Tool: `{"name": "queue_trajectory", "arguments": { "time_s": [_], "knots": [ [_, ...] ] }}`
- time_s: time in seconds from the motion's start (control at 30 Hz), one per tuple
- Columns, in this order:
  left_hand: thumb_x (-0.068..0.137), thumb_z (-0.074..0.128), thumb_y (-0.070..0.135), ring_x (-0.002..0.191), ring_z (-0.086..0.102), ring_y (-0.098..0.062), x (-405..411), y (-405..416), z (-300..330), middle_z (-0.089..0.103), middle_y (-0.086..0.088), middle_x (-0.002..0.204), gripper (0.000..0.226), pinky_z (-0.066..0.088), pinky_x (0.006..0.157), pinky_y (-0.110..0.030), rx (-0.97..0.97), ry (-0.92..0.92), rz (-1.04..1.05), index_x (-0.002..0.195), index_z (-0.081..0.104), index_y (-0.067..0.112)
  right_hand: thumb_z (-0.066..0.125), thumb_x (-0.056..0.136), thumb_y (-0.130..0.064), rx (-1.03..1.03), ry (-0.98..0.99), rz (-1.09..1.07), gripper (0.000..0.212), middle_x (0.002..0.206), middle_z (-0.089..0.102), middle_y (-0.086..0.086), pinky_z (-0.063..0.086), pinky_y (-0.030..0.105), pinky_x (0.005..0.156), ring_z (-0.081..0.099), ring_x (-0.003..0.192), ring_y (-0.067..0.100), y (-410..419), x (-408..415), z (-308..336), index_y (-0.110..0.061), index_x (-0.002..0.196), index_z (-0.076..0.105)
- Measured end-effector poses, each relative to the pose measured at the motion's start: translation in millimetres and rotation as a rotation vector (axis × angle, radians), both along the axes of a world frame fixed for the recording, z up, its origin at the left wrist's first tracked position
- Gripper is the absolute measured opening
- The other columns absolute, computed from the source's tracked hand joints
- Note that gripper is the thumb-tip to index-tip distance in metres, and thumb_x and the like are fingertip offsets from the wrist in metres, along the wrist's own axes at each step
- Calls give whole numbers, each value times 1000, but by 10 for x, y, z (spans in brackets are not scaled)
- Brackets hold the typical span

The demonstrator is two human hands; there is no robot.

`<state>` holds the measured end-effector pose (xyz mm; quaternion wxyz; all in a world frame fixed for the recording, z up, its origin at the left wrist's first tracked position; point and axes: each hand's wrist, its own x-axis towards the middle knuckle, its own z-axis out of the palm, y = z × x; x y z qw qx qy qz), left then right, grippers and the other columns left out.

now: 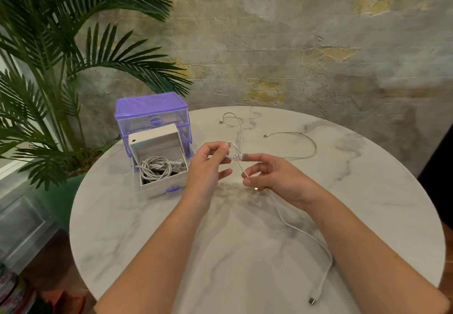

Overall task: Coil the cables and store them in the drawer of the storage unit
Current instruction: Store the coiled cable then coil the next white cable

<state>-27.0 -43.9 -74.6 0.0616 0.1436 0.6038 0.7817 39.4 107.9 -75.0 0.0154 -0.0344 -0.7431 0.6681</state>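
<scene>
The left hand (208, 164) pinches a small loop of a white cable (306, 234) between thumb and forefinger, the other fingers loosely spread below. The right hand (272, 176) faces it, just beside; its forefinger reaches out to the cable's USB plug (244, 157) and its thumb and curled fingers pinch the cord lower down. Both hands hover above the middle of the round marble counter (147, 228). From the right hand the cable runs down along the right forearm and ends in a second plug (311, 301) near the counter's near edge.

Beyond the hands, a second cable (291, 135) lies loose and uncoiled on the far part of the counter, one end curling by the far rim, the other curving off to the right. It passes behind the held loop; whether it touches it cannot be told.

Left of the hands, a purple and clear storage unit (152, 110) stands at the counter's left edge. Its bottom drawer (159, 186) is pulled out toward the person and holds a coiled cable (154, 165) beside something dark. A white box (157, 139) leans in the back of the drawer.

Behind the unit, off the counter, a palm (61, 44) in a green pot stands before a rough plastered wall (294, 44).
</scene>
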Motion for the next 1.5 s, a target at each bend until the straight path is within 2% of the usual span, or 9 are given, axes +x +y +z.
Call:
{"name": "queue_trajectory", "arguments": {
  "time_s": [0.17,0.33,0.53,0.63,0.77,0.87,1.0,1.27,1.5],
  "knots": [
    [96,56,21,79,62,-4,-12,14,-17,65,6,89,18,52,61,-18,-49,28,8,111,63,12,70,82,2,118,-6,29,36,80,60,-4,41,19,61,52,64,8,39,18,12,-20,111,72],
    [99,48,12,83,60,-3,-38,-1,-27,68,9,85,23,50,65,-19,-164,66,-43,116,60,21,70,86,-8,-50,-45,-67,24,80,60,-4,38,20,58,47,65,9,44,-6,-24,-13,109,73],
    [94,61,24,74,61,-3,6,53,-63,65,3,79,15,54,56,-21,-179,113,-16,101,67,13,75,83,-32,47,-36,-212,20,73,64,-11,37,20,61,47,64,6,38,-6,-7,-18,96,78],
    [93,62,23,71,62,-5,-6,43,-56,64,-1,77,9,54,53,-21,-184,119,8,92,66,15,74,83,-32,110,-25,-199,19,71,63,-12,35,19,60,45,52,-2,28,10,8,-19,96,77],
    [95,58,21,73,63,-9,-24,25,-42,62,-2,80,10,55,56,-23,-153,91,9,95,65,13,72,86,-22,185,76,-210,14,60,56,-16,34,10,51,39,47,0,-8,9,34,-14,97,75],
    [96,57,20,79,64,-12,4,33,-39,62,-4,83,17,56,58,-24,-112,8,-66,105,64,7,71,87,-21,423,209,-354,7,73,61,-14,35,7,55,46,52,-4,-5,-36,-3,-18,93,74],
    [93,62,24,82,65,-16,26,36,-17,60,-5,80,23,59,63,-29,-82,-117,-174,108,66,7,68,89,-22,658,360,-449,6,83,58,-14,34,8,65,49,72,-13,15,-58,-72,-20,93,72],
    [89,67,27,69,67,-17,26,15,-4,57,-4,69,24,60,67,-29,-118,-108,-166,96,71,5,64,92,-24,814,557,-483,6,87,54,-14,42,19,66,51,67,0,-45,-37,-52,-23,94,70],
    [87,68,23,76,73,-23,70,-7,27,60,-5,85,24,58,64,-21,-17,-227,-302,98,70,2,63,93,-17,809,627,-531,13,93,57,-7,46,18,74,56,74,6,4,-79,-73,-14,100,73]
  ]
}}
